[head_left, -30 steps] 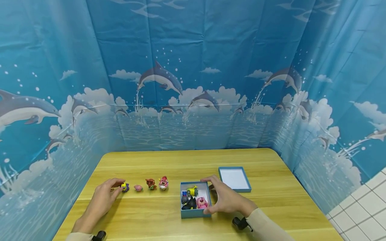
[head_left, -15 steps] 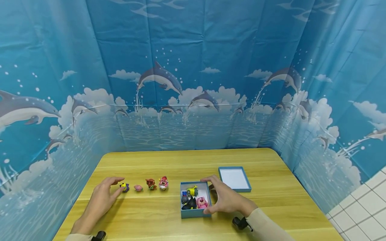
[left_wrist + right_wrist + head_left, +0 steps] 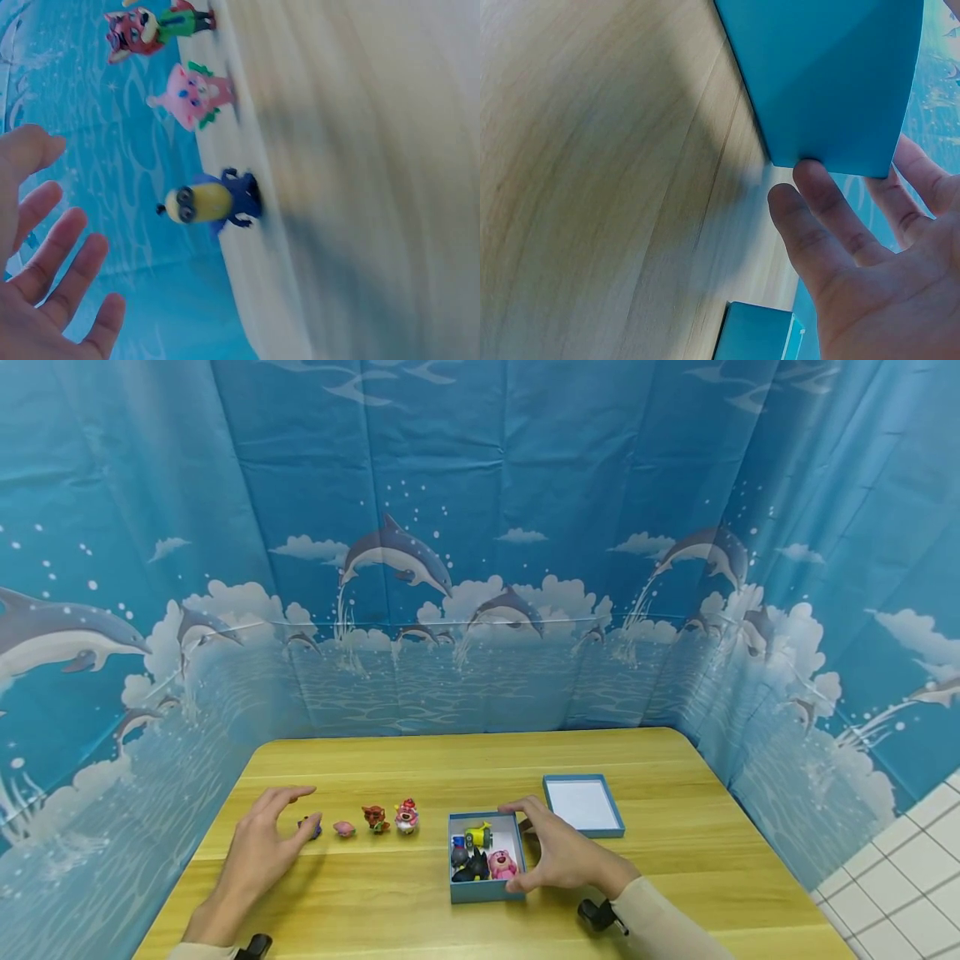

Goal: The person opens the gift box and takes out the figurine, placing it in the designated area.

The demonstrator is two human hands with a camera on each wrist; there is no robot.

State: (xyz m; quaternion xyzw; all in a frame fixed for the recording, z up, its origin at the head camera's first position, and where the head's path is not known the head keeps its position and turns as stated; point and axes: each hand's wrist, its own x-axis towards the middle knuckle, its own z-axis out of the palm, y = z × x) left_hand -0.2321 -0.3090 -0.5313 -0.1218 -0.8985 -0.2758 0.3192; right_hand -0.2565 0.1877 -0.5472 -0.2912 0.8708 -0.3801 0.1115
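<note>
My left hand [image 3: 258, 843], fingers spread and holding nothing, hovers beside a yellow and blue Minion figure [image 3: 206, 202], which stands upright on the table. Part of the Minion is hidden behind the thumb in the head view. To its right stand a small pink figure [image 3: 193, 94], a red-brown fox figure [image 3: 375, 817] and a pink figure with a red top [image 3: 407, 816]. My right hand [image 3: 566, 856] grips the right side of a blue box [image 3: 487, 892], fingers on its far corner and thumb at the near one. Inside are a yellow-green toy [image 3: 478, 836], dark figures [image 3: 472, 867] and a pink bear figure [image 3: 502, 864].
A blue lid [image 3: 620, 821] with a white inside lies behind and right of the box. The wooden table [image 3: 420, 935] ends at a dolphin-printed curtain [image 3: 480, 685] at the back and sides.
My left hand has drawn its fingertips away from the Minion figure and spread wider, index finger higher. The Minion stays in place. My right hand and the box have not moved.
</note>
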